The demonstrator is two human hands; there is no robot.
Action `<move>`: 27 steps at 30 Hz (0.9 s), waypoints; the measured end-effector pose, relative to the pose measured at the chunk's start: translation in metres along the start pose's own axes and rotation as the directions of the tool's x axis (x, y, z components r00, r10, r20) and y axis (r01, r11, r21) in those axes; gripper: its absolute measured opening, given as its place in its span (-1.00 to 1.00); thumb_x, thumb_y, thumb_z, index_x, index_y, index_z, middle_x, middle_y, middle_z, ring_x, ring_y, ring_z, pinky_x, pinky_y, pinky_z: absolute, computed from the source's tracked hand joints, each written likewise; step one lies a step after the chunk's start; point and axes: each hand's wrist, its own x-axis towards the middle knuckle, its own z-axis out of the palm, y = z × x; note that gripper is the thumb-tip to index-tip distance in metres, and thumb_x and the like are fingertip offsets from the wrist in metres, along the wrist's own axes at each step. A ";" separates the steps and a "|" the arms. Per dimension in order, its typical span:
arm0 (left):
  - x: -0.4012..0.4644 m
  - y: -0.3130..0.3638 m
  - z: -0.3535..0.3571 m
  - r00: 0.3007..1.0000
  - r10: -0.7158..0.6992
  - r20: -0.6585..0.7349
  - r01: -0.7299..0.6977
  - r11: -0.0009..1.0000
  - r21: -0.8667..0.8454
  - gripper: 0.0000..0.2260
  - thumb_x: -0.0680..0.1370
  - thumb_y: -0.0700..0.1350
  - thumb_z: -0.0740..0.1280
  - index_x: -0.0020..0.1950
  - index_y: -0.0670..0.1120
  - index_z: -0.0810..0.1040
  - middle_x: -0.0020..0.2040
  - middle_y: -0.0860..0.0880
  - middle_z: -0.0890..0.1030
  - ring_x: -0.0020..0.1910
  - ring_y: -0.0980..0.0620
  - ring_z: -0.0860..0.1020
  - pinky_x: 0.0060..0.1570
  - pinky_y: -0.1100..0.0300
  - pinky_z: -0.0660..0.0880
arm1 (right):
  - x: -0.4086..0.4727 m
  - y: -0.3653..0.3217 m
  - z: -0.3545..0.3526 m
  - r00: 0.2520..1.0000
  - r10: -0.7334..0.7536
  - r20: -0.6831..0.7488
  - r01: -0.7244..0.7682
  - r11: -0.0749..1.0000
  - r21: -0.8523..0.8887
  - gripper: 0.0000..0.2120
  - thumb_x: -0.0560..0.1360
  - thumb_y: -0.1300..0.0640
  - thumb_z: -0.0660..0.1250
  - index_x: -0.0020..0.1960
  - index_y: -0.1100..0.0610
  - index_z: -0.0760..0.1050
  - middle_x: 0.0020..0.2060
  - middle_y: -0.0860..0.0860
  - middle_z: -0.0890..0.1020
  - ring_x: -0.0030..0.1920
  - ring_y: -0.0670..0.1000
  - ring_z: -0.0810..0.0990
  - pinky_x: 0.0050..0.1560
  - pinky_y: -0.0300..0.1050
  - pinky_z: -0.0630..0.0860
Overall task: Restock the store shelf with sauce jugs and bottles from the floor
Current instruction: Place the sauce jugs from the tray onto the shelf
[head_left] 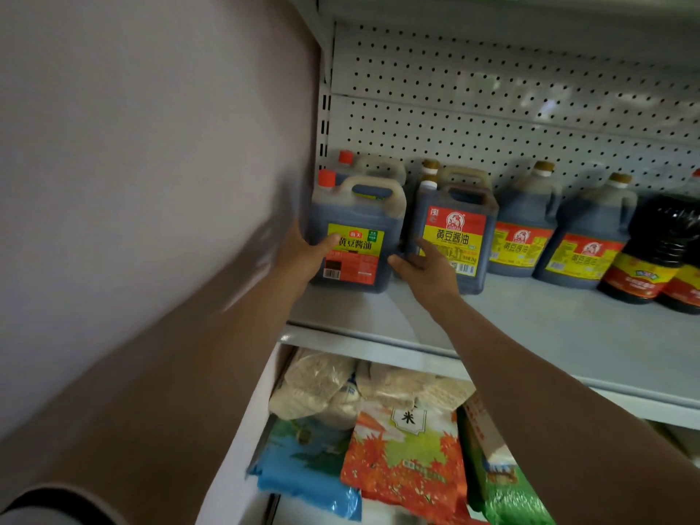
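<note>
A dark sauce jug with a red cap and a yellow-green label (356, 236) stands at the far left of the white shelf (530, 335). My left hand (307, 252) holds its left side, thumb across the label. My right hand (424, 263) touches its lower right corner with spread fingers, in front of a second jug with a red and yellow label (454, 236). Another red-capped jug (363, 164) stands behind the first. Two round jugs (522, 229) (591, 244) and dark bottles (659, 255) line up to the right.
A white wall (151, 183) closes the shelf's left end. The perforated back panel (492, 108) rises behind the jugs. Bare shelf surface lies in front of the row. The lower shelf holds grain sacks (325, 388) and coloured rice bags (405, 460).
</note>
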 end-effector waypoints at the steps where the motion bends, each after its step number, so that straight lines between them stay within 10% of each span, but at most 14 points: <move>1: -0.012 -0.001 0.002 0.999 -0.009 -0.040 0.010 1.000 0.021 -0.34 0.54 -0.08 0.45 0.56 -0.14 0.23 0.45 -0.07 0.42 0.44 -0.03 0.39 0.15 0.38 0.29 | -0.006 0.002 -0.005 1.000 0.002 0.002 -0.002 1.000 0.004 -0.34 0.51 0.02 0.49 0.53 0.13 0.34 0.27 0.10 0.63 0.32 0.06 0.56 0.12 -0.28 0.48; 8: -0.101 -0.026 0.027 0.971 -0.001 -0.238 0.016 0.998 0.062 -0.56 0.51 -0.01 0.48 0.32 -0.09 0.47 0.10 0.05 0.56 -0.01 0.15 0.57 -0.25 0.55 0.35 | -0.067 0.024 -0.045 0.999 0.026 0.037 -0.026 1.000 -0.006 -0.35 0.50 -0.12 0.47 0.51 0.04 0.39 0.34 0.05 0.59 0.30 0.03 0.58 0.26 -0.16 0.45; 19: -0.297 -0.156 0.110 0.981 -0.165 -0.098 0.179 0.971 0.160 -0.66 0.45 0.03 0.52 0.17 -0.03 0.57 0.06 0.02 0.63 0.06 0.07 0.60 0.16 0.13 0.52 | -0.227 0.171 -0.094 0.979 0.141 0.146 -0.129 0.988 -0.090 -0.59 0.43 -0.14 0.53 0.19 0.03 0.60 -0.10 -0.06 0.67 -0.09 -0.02 0.65 -0.05 -0.14 0.57; 27: -0.469 -0.311 0.123 0.759 -0.640 0.122 0.551 0.730 0.404 -0.63 0.51 0.01 0.48 0.28 -0.05 0.58 0.14 0.01 0.61 0.01 0.07 0.60 0.02 0.18 0.50 | -0.385 0.343 -0.105 0.696 0.511 0.504 -0.442 0.858 -0.260 -0.54 0.46 -0.15 0.50 0.31 -0.07 0.56 0.22 -0.04 0.61 0.20 -0.03 0.59 0.07 -0.11 0.55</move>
